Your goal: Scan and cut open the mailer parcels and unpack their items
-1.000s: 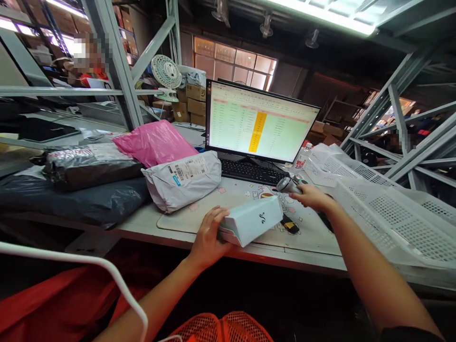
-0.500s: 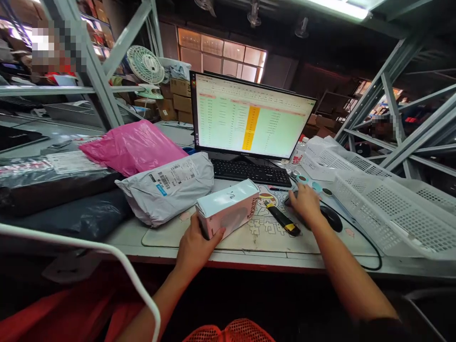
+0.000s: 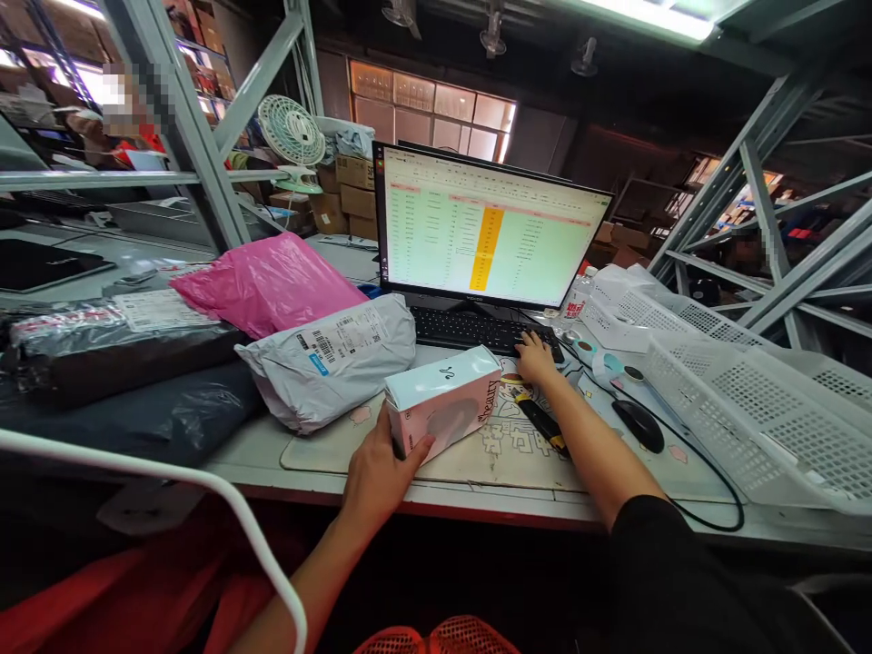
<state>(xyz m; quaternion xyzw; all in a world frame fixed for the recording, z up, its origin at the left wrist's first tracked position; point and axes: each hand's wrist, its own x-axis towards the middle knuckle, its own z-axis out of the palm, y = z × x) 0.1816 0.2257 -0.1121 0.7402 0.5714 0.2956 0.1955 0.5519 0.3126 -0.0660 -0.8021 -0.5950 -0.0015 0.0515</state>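
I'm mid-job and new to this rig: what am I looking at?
No robot here: these are a person's bare hands, seen from a camera worn on their head. The left hand holds a printed box. The right hand is over the right end of the keyboard, in front of the monitor. A black-and-yellow tool lies on the mat, partly behind the right forearm; a mouse lies to its right. Wrapped parcels lie at left; white baskets stand at right.

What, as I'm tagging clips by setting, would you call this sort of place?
Probably a parcel-handling desk in a warehouse: there's a labelled grey parcel, stacked cardboard boxes behind, and a monitor showing spreadsheet-like rows.
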